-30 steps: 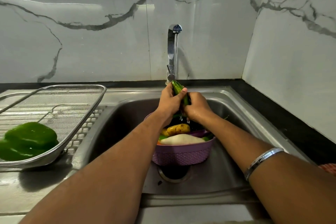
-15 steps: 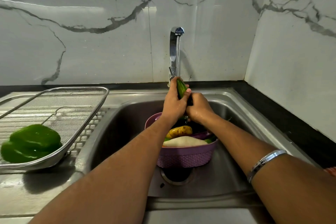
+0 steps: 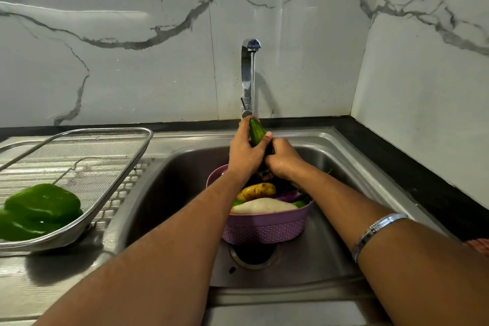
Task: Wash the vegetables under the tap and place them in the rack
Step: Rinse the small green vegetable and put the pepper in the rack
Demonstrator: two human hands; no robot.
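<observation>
A green cucumber point(image 3: 257, 132) stands nearly upright under the chrome tap point(image 3: 248, 77), where water runs down. My left hand point(image 3: 244, 152) wraps its upper part and my right hand point(image 3: 283, 157) grips its lower part, which is hidden. Below them a purple basket point(image 3: 264, 227) sits in the steel sink point(image 3: 169, 193), holding a potato point(image 3: 258, 190), a white vegetable point(image 3: 264, 206) and other partly hidden produce. On the draining board at the left a metal mesh rack point(image 3: 105, 167) holds a green bell pepper point(image 3: 39, 210).
The drain hole point(image 3: 254, 255) lies just in front of the basket. A black counter strip point(image 3: 412, 174) runs along the right of the sink. Marble-patterned walls close off the back and right sides.
Both hands have slid along the cucumber, and more of its green tip now shows above my left thumb. The basket and the pepper have not moved.
</observation>
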